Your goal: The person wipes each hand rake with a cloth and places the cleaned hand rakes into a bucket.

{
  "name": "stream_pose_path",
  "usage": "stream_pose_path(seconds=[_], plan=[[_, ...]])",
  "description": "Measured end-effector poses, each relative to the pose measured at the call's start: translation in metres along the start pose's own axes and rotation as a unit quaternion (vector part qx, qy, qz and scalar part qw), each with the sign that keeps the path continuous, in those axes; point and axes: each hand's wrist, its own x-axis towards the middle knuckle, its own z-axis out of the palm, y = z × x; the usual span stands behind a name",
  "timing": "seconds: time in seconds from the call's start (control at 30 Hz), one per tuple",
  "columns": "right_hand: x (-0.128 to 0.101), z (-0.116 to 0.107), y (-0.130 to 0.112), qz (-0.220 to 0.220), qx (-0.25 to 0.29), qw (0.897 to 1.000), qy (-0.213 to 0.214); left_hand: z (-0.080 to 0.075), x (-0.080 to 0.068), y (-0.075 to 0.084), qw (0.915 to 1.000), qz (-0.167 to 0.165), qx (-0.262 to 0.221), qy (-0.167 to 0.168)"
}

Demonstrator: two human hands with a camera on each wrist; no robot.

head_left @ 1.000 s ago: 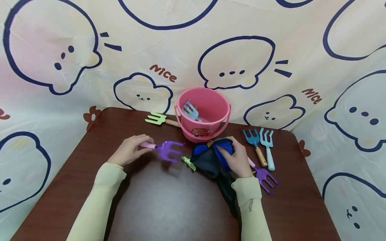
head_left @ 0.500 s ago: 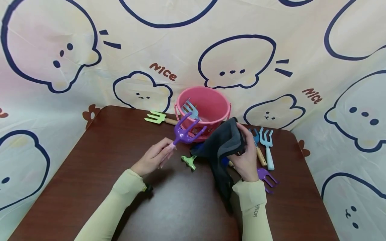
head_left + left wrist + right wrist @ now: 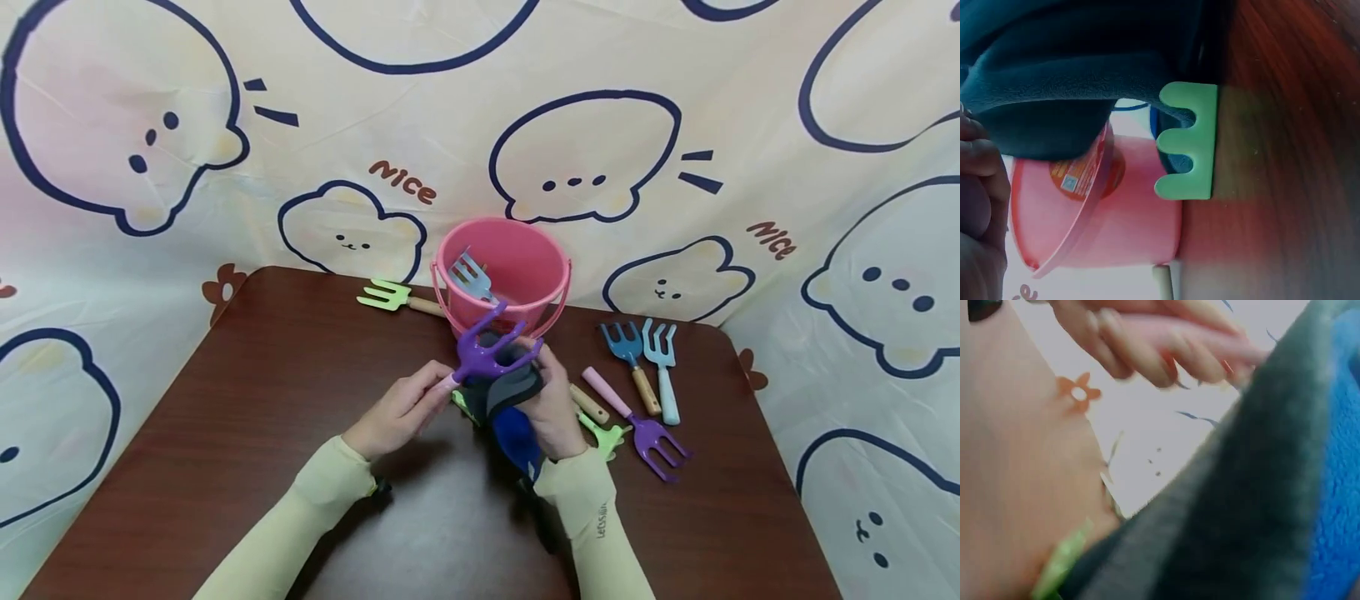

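My left hand [image 3: 401, 408] grips the pink handle of a purple hand fork [image 3: 480, 354], tines pointing up and right, in front of the pink bucket [image 3: 543, 283]. In the right wrist view, the left fingers [image 3: 1141, 356] wrap round that handle. My right hand [image 3: 557, 412] holds a dark grey cloth [image 3: 517, 386] with a blue side [image 3: 516, 437], close behind the fork's tines. Fuzzy blue fabric [image 3: 1341, 475] shows at the right of the right wrist view. Beside the cloth stands a small green rake head [image 3: 1200, 140], partly covered in the head view.
Inside the bucket leans a light blue fork [image 3: 472, 277]; a light green fork [image 3: 388, 295] lies to its left. Right of my right hand lie a green tool [image 3: 606, 437], another purple fork [image 3: 654, 442], a blue fork [image 3: 626, 343] and a pale blue fork [image 3: 662, 350].
The left hand has carried the purple fork right and turned its tines upward. The right hand has lifted the cloth and brought it left toward the fork, uncovering tools on the right.
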Motion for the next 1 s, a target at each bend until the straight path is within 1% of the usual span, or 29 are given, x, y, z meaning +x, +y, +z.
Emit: stream_pose_path(seconds=[0.07,0.13,0.27,0.33,0.53,0.77,1.0], plan=[[-0.001,0.008,0.003,0.013,0.002,1.000,0.000,0.003,-0.001,-0.002,0.9996,0.011,0.026,0.005],[-0.002,0.013,0.004,0.023,0.006,1.000,0.011,0.006,-0.001,-0.004,0.9987,0.015,0.049,0.007],[-0.002,0.016,0.004,0.041,0.016,0.998,0.053,0.011,-0.002,-0.003,0.9979,0.006,0.064,0.011],[-0.002,0.015,0.003,0.046,0.014,0.997,0.060,0.012,-0.002,-0.003,0.9975,0.000,0.070,0.013],[0.001,0.008,0.003,0.040,0.021,0.998,0.046,0.008,-0.001,0.002,0.9950,0.002,0.099,0.014],[0.002,-0.003,0.001,0.023,0.036,0.998,0.035,0.006,0.000,0.000,0.9930,0.005,0.117,0.017],[0.002,-0.015,-0.001,0.039,0.060,0.997,0.037,0.008,0.002,-0.001,0.9925,0.008,0.121,0.017]])
